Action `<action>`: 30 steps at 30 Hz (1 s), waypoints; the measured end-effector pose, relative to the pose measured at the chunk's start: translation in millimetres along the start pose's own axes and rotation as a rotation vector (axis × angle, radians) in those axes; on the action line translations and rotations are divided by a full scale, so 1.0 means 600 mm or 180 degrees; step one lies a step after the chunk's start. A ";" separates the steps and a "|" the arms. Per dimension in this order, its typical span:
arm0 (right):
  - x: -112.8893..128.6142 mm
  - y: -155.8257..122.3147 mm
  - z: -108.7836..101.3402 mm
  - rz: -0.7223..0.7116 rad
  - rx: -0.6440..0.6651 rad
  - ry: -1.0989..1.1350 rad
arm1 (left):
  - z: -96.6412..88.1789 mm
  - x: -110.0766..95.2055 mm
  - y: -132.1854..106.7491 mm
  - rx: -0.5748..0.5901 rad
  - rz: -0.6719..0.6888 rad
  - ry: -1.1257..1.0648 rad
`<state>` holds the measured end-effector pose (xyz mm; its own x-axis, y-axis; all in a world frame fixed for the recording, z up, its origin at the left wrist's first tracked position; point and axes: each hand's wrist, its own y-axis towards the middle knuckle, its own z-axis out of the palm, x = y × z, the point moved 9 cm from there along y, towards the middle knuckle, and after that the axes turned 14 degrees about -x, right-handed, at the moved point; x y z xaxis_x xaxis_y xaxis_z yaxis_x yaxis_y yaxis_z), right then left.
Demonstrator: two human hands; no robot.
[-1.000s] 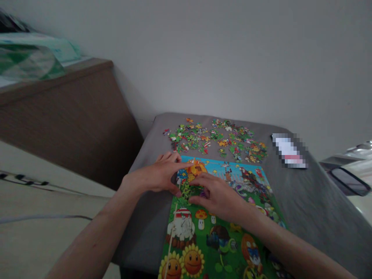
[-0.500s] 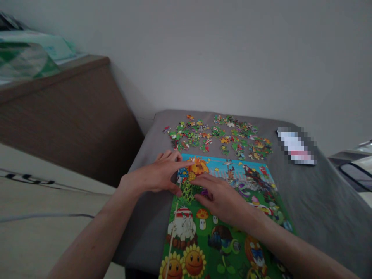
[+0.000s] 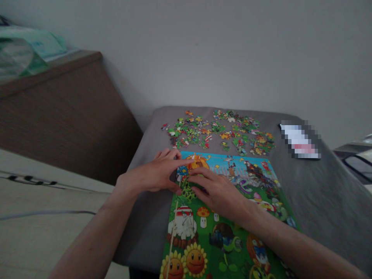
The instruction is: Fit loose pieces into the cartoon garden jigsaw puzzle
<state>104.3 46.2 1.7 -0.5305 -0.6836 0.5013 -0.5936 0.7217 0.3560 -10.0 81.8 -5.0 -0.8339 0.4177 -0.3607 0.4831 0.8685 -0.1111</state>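
A colorful cartoon jigsaw puzzle [image 3: 232, 242], with sunflowers, mushrooms and a blue strip along its far edge, lies on the grey-covered surface in front of me. My left hand [image 3: 161, 172] rests at its upper left edge, thumb and index finger spread apart around that corner, with nothing seen between them. Over the upper left part of the picture is my right hand [image 3: 213, 192]. Its fingertips touch down near the green figure beside my left thumb, thumb and fingers apart. Whether a small piece lies under the right fingertips is hidden.
Many loose jigsaw pieces [image 3: 192, 130] are scattered beyond the puzzle's far edge. A phone [image 3: 300, 141] with a blurred-out screen lies at the right. To the left stands a brown wooden cabinet [image 3: 64, 93] with a green and white package [image 3: 37, 44] on it.
My right fingers have shifted slightly left and up over the picture. The left hand stays at the corner almost unmoved. The whole view has tilted a little.
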 end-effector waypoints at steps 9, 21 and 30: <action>-0.003 -0.007 -0.002 -0.0126 0.0188 0.0011 | -0.002 -0.003 -0.002 0.0096 -0.0057 0.0070; 0.003 -0.012 -0.006 -0.0243 0.0356 -0.0235 | -0.001 0.003 -0.005 0.0077 -0.0087 0.0046; 0.007 -0.010 -0.007 -0.0273 0.0163 -0.0220 | -0.008 -0.004 -0.008 0.0006 0.0025 0.0080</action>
<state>108.5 39.2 5.2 -0.5157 -0.7498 0.4146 -0.6678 0.6549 0.3537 -11.5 77.7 1.1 -0.8365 0.4312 -0.3382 0.4902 0.8646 -0.1101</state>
